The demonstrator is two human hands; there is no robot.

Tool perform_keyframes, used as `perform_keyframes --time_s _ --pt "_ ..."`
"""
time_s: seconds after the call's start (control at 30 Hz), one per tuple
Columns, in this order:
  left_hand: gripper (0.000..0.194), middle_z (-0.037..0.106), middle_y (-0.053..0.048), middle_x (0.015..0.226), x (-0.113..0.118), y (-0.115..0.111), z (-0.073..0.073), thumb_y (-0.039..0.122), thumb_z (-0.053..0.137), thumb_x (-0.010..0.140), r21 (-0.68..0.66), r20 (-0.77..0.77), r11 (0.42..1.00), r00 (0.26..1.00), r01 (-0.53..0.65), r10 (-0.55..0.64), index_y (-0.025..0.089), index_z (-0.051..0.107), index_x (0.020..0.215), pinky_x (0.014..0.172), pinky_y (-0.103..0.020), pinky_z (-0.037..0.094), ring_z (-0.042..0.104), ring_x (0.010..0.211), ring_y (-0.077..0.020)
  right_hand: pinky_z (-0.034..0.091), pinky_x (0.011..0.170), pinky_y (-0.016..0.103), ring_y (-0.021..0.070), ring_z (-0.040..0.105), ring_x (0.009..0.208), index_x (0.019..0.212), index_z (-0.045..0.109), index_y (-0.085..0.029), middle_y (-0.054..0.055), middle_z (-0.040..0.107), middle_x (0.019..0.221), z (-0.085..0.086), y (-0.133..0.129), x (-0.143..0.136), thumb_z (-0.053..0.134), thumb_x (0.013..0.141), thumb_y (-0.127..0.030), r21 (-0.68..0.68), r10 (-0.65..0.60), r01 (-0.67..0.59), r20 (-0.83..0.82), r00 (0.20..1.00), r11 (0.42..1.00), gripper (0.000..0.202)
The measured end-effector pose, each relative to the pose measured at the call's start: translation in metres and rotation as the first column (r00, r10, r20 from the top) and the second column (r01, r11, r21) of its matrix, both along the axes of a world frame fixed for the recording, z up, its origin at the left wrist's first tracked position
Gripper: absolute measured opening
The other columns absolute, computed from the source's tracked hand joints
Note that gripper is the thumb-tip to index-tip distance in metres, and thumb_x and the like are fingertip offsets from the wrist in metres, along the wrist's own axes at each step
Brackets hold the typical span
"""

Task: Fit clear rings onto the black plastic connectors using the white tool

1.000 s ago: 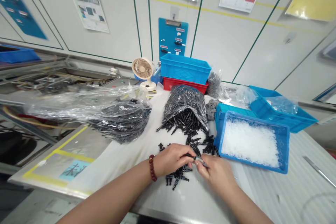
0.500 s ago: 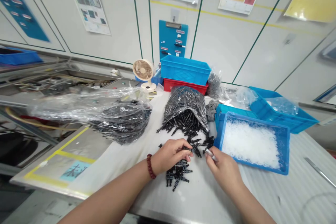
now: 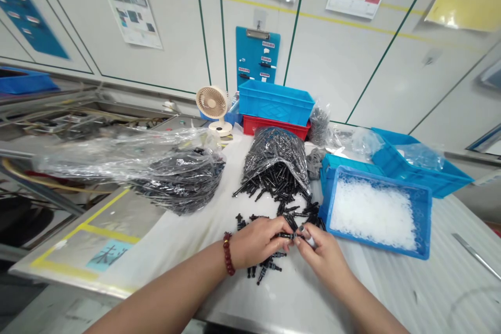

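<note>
My left hand, with a beaded bracelet at the wrist, pinches a slim black rod-shaped part and holds it level. In my right hand is a short white and grey cylinder, its kind unclear. The fingertips of both hands meet at the right end of the black part, so the contact there is partly hidden. Below my left hand lies a small pile of black parts with pale rings. Beyond the hands, loose black parts spill from an open clear bag.
A blue bin at right holds many small translucent rings. Another bag of black parts lies left. Behind stand a small fan, a blue crate on a red one, and more blue bins.
My right hand has moved left with the cylinder, closing the gap to my left hand. My left hand has shifted slightly right and down. Now the cylinder and black part are together.
</note>
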State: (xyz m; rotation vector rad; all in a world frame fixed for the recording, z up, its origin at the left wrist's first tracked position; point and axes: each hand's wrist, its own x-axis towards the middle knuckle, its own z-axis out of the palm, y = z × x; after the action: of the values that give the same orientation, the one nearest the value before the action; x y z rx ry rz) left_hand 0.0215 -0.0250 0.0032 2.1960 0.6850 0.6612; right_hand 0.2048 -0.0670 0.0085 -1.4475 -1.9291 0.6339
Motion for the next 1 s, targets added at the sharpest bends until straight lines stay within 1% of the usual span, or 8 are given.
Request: perform_keyframes --time_s 0.1,0.2,0.37,0.47,0.63,0.77,0.87,1.0 --pt "0.008 0.068 0.001 0.076 0.0 0.0 -0.001 0.02 0.047 0.087 0.037 -0.021 0.999 1.0 -0.007 0.007 0.018 0.052 0.094 0.071 -0.021 0.045 0.064 0.073 -0.0136 0.031 0.047 0.019 0.0086 0.038 0.048 0.062 0.04 -0.02 -0.006 0.04 0.053 -0.002 0.001 0.0 0.042 0.076 -0.028 0.006 0.011 -0.011 0.041 0.999 1.0 0.016" --pt "0.01 0.068 0.0 0.076 -0.001 0.002 -0.001 0.022 0.047 0.087 0.015 0.008 0.999 0.999 -0.041 0.041 0.018 0.053 0.094 0.07 -0.021 0.046 0.064 0.073 -0.0136 0.037 0.05 0.02 0.0108 0.048 0.054 0.075 0.048 -0.02 -0.002 0.054 0.064 0.0 -0.001 0.001 0.04 0.08 -0.028 0.013 0.004 -0.004 0.027 1.0 1.0 0.012" --pt "0.013 0.067 -0.001 0.071 -0.002 0.006 -0.001 0.024 0.051 0.084 -0.114 0.112 0.985 0.983 -0.13 0.143 0.016 0.06 0.089 0.062 -0.02 0.047 0.063 0.062 -0.0118 0.047 0.065 0.026 0.0176 0.059 0.078 0.094 0.055 -0.019 0.007 0.063 0.087 0.003 -0.001 0.008 0.036 0.085 -0.027 0.164 -0.102 0.102 -0.005 0.995 0.981 0.022" --pt "0.014 0.065 -0.003 0.071 -0.003 0.008 0.0 0.025 0.053 0.081 -0.223 0.204 0.965 0.961 -0.138 0.185 0.014 0.062 0.084 0.057 -0.019 0.047 0.06 0.058 -0.0104 0.048 0.075 0.03 0.0197 0.058 0.092 0.113 0.053 -0.021 0.008 0.063 0.096 -0.001 0.001 0.013 0.035 0.089 -0.029 0.236 -0.074 0.063 0.04 0.996 0.97 0.031" --pt "0.019 0.062 -0.003 0.071 -0.002 0.013 0.003 0.028 0.061 0.073 -0.589 0.345 0.807 0.889 -0.044 0.3 0.013 0.051 0.079 0.054 -0.02 0.046 0.056 0.057 -0.0096 0.05 0.074 0.03 0.0185 0.061 0.087 0.131 0.04 -0.024 0.008 0.064 0.101 -0.007 0.001 0.015 0.033 0.09 -0.028 0.212 -0.049 0.013 0.166 0.985 0.977 0.042" --pt "0.025 0.059 0.0 0.069 -0.001 0.014 0.005 0.024 0.061 0.07 -0.704 0.412 0.702 0.865 0.102 0.287 0.016 0.039 0.078 0.053 -0.02 0.045 0.056 0.058 -0.0098 0.05 0.067 0.031 0.0192 0.062 0.079 0.129 0.039 -0.016 0.008 0.066 0.09 -0.009 0.0 0.012 0.033 0.088 -0.019 0.215 -0.083 0.028 0.248 0.965 0.976 0.042" --pt "0.021 0.052 0.004 0.069 -0.001 0.01 0.006 0.023 0.055 0.075 -0.646 0.414 0.751 0.889 0.138 0.193 0.017 0.041 0.089 0.051 -0.019 0.042 0.048 0.052 -0.0066 0.049 0.066 0.031 0.0203 0.061 0.079 0.112 0.053 -0.015 0.009 0.066 0.088 -0.011 0.001 0.008 0.034 0.087 -0.014 0.257 -0.026 -0.068 0.346 0.938 0.964 0.032" --pt "0.016 0.056 -0.001 0.082 -0.001 0.005 0.008 0.024 0.052 0.08 -0.405 0.264 0.911 0.964 0.074 0.039 0.015 0.053 0.093 0.066 -0.022 0.041 0.05 0.07 -0.0111 0.047 0.062 0.028 0.019 0.061 0.073 0.106 0.058 -0.016 0.008 0.067 0.085 -0.012 0.001 0.006 0.036 0.089 -0.015 0.273 0.045 -0.192 0.465 0.884 0.943 0.028"
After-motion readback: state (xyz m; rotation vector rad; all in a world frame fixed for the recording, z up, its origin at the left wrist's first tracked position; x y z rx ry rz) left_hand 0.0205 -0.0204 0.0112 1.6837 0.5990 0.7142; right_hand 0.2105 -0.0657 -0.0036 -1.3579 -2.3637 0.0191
